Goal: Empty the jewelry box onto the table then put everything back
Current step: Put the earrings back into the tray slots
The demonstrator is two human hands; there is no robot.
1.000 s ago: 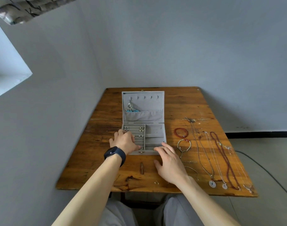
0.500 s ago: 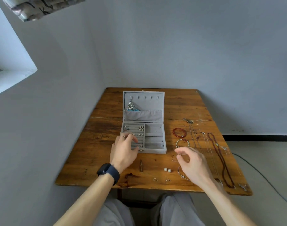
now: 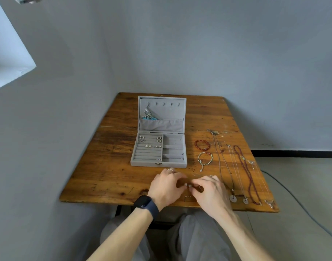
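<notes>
Presently, head view, we list: box, lid open, mid-table; earrings in its left rolls; pendant hung in the lid. Two pearls lie on the table in front of the box, between our hands. Left hand: fingers curled, tips at one pearl. Right hand: likewise at the other. Whether either pinches, we cannot tell. Bracelets and necklaces lie right of the box.
</notes>
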